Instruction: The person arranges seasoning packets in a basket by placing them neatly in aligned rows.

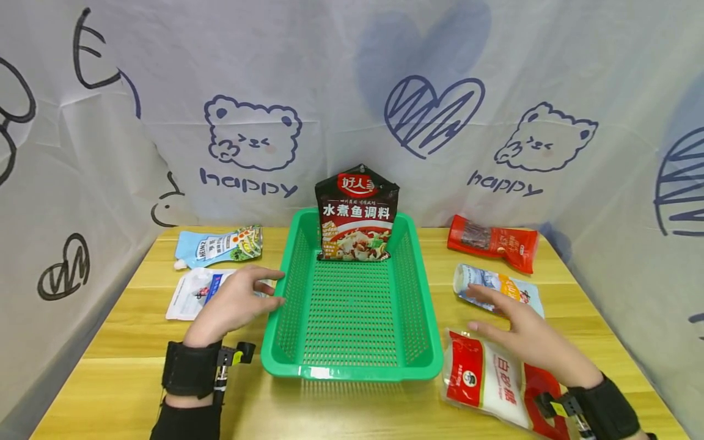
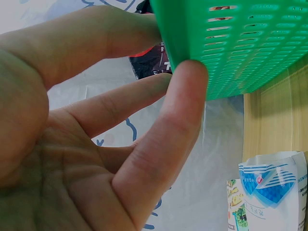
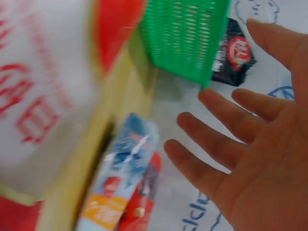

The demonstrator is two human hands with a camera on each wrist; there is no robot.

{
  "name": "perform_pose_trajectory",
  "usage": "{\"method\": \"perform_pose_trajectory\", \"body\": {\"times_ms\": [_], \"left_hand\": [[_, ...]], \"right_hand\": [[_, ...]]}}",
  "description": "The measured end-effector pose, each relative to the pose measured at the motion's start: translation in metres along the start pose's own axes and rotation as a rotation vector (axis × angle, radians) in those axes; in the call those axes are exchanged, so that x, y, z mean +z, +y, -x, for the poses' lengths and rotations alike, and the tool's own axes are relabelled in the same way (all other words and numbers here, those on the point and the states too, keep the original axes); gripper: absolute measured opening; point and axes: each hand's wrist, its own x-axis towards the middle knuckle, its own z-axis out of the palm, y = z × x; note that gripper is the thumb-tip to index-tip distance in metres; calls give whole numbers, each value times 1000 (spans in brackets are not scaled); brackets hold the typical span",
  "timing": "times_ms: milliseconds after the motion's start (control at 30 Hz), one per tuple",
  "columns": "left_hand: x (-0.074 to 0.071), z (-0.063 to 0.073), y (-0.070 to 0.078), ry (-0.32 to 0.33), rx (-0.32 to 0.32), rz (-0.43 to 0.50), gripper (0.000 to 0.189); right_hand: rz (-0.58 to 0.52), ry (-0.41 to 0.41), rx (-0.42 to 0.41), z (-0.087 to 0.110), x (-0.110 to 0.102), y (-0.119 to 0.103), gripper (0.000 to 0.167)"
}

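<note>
My left hand (image 1: pixel 236 302) holds the left rim of a green plastic basket (image 1: pixel 352 371). In the left wrist view its fingertips meet the basket's rim and perforated outer wall (image 2: pixel 231 48), one tip partly hidden behind the rim. Upright against the basket's far end leans a black and red seasoning packet (image 1: pixel 357 214). My right hand (image 1: pixel 519 333) hovers, fingers spread and holding nothing, above a red and white sugar bag (image 1: pixel 495 382) and near a light-blue pouch (image 1: pixel 497 287). In the right wrist view the sugar bag (image 3: pixel 43 96) looks blurred.
Left of the basket lie a blue Heinz pouch (image 1: pixel 220 244) and a white pouch (image 1: pixel 189 293), partly covered by my left hand. A red packet (image 1: pixel 492 241) lies at the back right of the wooden table (image 1: pixel 110 379). White cloth with drawings (image 1: pixel 341 73) encloses the table's back and sides.
</note>
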Motion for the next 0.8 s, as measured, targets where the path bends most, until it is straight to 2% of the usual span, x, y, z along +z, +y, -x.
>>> {"method": "perform_pose_trajectory", "body": {"times_ms": [233, 400, 567, 800], "left_hand": [[0, 0, 1, -2, 4, 5, 52], [1, 1, 1, 2, 19, 3, 52], [1, 1, 2, 2, 23, -1, 52], [0, 1, 2, 0, 20, -1, 52]], "right_hand": [[-70, -209, 127, 8, 12, 17, 83], [-51, -317, 182, 10, 16, 26, 92], [-28, -347, 222, 11, 17, 32, 92], [-34, -346, 204, 8, 19, 35, 88]]}}
